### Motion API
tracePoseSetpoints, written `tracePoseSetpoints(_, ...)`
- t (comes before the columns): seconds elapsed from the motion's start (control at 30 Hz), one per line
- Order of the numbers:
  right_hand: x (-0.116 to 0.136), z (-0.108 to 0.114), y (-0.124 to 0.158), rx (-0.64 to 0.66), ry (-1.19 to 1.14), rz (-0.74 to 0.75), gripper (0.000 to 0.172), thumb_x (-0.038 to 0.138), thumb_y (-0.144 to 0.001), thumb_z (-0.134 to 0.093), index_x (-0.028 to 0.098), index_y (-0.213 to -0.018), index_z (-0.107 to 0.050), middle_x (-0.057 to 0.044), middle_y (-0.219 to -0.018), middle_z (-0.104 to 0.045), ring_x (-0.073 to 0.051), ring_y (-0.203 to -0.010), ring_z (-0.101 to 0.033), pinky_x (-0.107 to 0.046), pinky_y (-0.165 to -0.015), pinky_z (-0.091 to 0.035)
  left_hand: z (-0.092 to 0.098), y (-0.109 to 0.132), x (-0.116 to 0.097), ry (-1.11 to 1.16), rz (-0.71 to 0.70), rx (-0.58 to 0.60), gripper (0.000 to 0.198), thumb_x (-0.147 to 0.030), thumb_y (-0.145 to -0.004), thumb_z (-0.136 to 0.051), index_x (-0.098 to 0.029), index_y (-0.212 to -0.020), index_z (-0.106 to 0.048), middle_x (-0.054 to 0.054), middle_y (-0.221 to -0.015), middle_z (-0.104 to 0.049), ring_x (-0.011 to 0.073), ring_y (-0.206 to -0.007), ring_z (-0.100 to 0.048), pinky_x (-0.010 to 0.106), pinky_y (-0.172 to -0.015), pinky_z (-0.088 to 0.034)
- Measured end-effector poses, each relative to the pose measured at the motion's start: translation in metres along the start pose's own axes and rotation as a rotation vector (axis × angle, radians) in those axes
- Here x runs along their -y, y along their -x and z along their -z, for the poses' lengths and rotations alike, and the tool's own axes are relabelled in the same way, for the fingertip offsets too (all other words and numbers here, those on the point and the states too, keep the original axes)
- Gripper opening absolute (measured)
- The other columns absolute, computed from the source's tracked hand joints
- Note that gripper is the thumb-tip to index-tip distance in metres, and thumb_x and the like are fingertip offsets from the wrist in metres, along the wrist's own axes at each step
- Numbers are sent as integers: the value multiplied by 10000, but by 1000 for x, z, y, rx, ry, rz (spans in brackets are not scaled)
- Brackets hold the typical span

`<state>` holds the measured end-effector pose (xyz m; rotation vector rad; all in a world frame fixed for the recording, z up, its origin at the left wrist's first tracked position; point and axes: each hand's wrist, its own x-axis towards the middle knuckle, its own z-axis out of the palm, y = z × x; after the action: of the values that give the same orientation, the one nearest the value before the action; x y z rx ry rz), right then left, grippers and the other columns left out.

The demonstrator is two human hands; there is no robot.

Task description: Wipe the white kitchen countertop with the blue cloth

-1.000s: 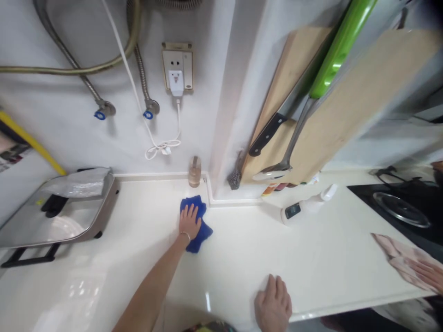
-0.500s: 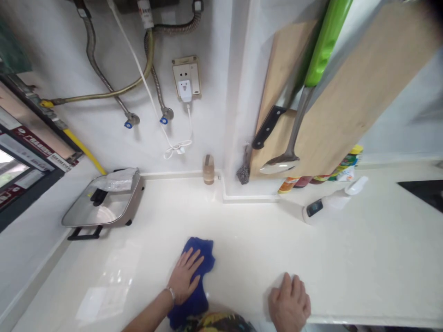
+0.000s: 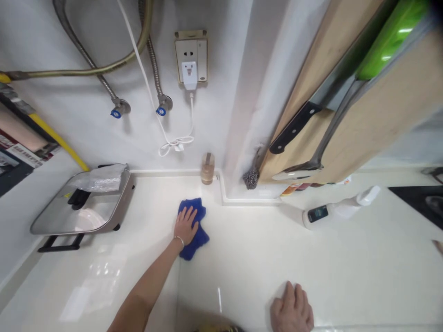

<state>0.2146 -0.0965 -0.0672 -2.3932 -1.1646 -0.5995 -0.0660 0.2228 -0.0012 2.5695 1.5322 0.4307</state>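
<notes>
My left hand [image 3: 186,226] lies flat on a blue cloth [image 3: 198,237], fingers spread, pressing it against the white countertop [image 3: 242,258]. The cloth is spread out and crumpled at its edges. A bracelet circles the left wrist. Near the counter's front edge my right hand [image 3: 292,309] rests on the surface, its fingers slightly bent and nothing visible in them. Beyond the cloth, by the wall, stands a small clear bottle [image 3: 207,169] with brownish contents.
An electric pan with a glass lid [image 3: 83,203] sits at left. A white spray bottle [image 3: 332,210] lies to the right. A cutting board [image 3: 380,115], black-handled knife [image 3: 294,129] and green-handled ladle [image 3: 332,122] hang near the wall corner. A skin-coloured tip [image 3: 439,246] shows at the right edge.
My left hand has slid the blue cloth away from me toward the wall. The right hand stays near the front edge. The view has shifted closer to the wall.
</notes>
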Motion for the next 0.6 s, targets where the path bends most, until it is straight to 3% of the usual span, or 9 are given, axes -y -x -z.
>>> tracePoseSetpoints(0.3,6,8,-5,96,-12,-84,583,327,-921,-335,157,-1474,-401,-183,-1475,-465,-357,-1368,-440,-592,-1084,-395,-15,-103,30,35,100,-34,557,-399,-960,-395,-237,-1492,-421,24,-1598,-332,305,-1501,-202,519,-1231,-219)
tracePoseSetpoints(0.47,5,10,-7,101,-7,-103,597,330,-901,-366,182,-1478,-404,-168,-1470,-474,-363,-1329,-476,-592,-1061,-423,-18,-138,44,66,123,-31,571,-410,-956,-381,-236,-1499,-409,22,-1599,-331,297,-1505,-193,509,-1237,-201)
tracePoseSetpoints(0.6,1,9,-6,108,3,-77,624,325,-872,-396,185,-1480,-406,-175,-1438,-500,-379,-1269,-515,-584,-1004,-459,-16,-152,69,82,126,-6,566,-412,-955,-370,-243,-1493,-421,11,-1597,-336,289,-1503,-201,500,-1240,-191)
